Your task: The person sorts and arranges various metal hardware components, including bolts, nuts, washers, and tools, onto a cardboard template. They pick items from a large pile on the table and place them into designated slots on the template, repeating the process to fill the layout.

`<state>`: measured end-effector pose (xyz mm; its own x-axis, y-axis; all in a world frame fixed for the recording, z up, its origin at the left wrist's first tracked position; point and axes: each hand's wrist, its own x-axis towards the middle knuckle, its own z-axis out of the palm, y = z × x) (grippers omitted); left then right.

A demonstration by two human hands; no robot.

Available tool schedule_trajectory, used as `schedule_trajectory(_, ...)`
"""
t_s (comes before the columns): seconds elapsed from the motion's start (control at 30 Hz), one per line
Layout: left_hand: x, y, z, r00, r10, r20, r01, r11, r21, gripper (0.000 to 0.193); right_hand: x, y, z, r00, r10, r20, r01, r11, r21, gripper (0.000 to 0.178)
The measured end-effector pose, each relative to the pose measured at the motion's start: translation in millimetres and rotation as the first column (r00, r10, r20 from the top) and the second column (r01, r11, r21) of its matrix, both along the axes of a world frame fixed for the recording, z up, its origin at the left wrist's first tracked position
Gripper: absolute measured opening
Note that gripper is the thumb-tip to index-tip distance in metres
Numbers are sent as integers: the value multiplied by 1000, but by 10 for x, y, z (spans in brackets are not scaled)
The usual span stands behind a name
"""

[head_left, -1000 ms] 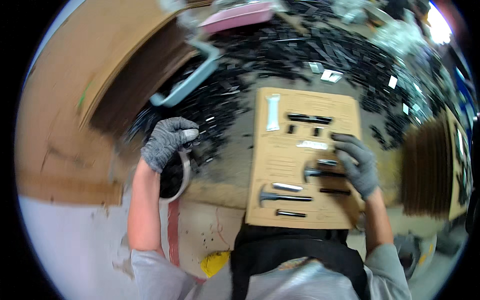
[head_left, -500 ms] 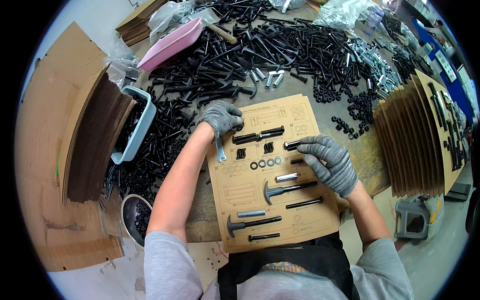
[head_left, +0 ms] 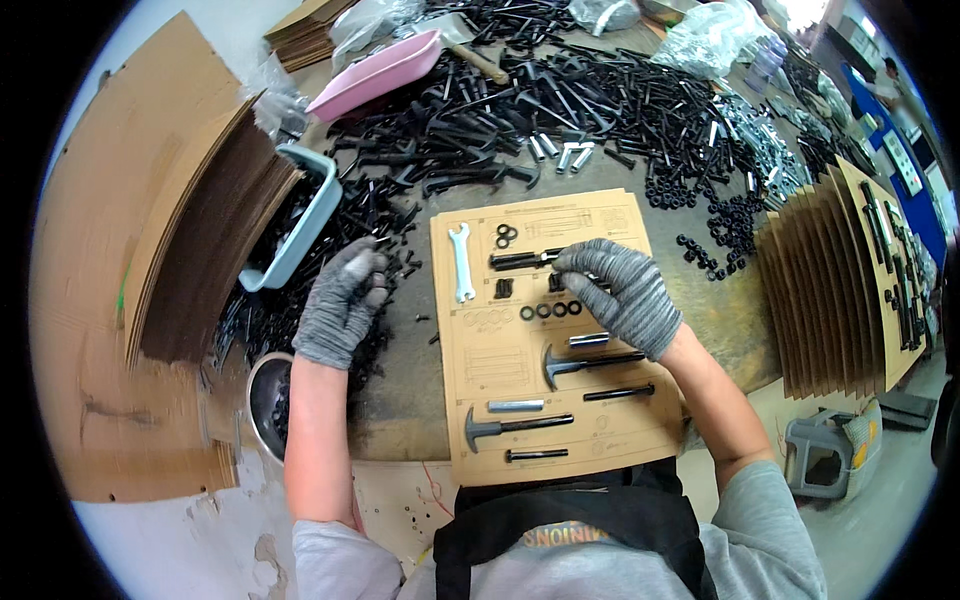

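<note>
A brown cardboard sheet (head_left: pixel 468 350) with printed outlines lies before me, bearing a silver open-ended wrench (head_left: pixel 461 262) and small black rings (head_left: pixel 506 236). Over its right side, my right hand (head_left: pixel 625 300), gray-gloved, has fingers bent together near a long black bolt (head_left: pixel 515 261); whatever they pinch is hidden. Below sit a row of washers (head_left: pixel 541 311), silver sleeves (head_left: pixel 516 406), black hammer-shaped pieces (head_left: pixel 510 427) and black bolts (head_left: pixel 536 455). Left of the sheet, my left hand (head_left: pixel 342 310), also gloved, is closed with curled fingers above loose black bolts (head_left: pixel 398 262); its contents are unclear.
Black metal parts (head_left: pixel 560 95) heap across the back, with a pink tray (head_left: pixel 378 75) beside them. Left are a blue bin (head_left: pixel 305 225), a metal bowl (head_left: pixel 262 400) and stacked cardboard (head_left: pixel 205 230). Black nuts (head_left: pixel 715 235) and upright cardboard sheets (head_left: pixel 815 290) are right.
My left hand has left the sheet's upper corner for the bolts at left, uncovering the wrench and black rings. My right hand has shifted up and left over the sheet.
</note>
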<state>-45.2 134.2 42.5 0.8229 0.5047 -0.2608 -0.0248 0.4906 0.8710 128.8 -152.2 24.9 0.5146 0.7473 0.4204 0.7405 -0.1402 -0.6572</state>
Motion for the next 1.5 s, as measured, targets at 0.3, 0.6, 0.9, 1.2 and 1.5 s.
schedule_trajectory(0.3, -450, -552, -373, 888, 177, 425, 302, 473, -828, 25, 310, 1048, -221, 980, -121, 161, 188, 835, -518, 23)
schedule_trajectory(0.6, -1001, -421, -348, 818, 469, 333, -71, 658, -750, 46, 545, 1215, -336, 976, -64, 210, 195, 692, -695, 25)
schedule_trajectory(0.9, -1795, 245, -110, 806, 571, -156, -433, 748, 503, 41, 725, 1265, -417, 981, -181, 74, 179, 677, -714, 29)
schedule_trajectory(1.2, -2194, 510, -518, 777, 498, -386, -219, 788, 575, 31, 943, 1033, -617, 917, -212, -339, 57, 908, -415, 11)
schedule_trajectory(1.5, -2173, 473, -623, 713, 642, -280, -30, 427, 904, 32, 858, 896, -535, 907, -219, -358, 65, 916, -396, 15)
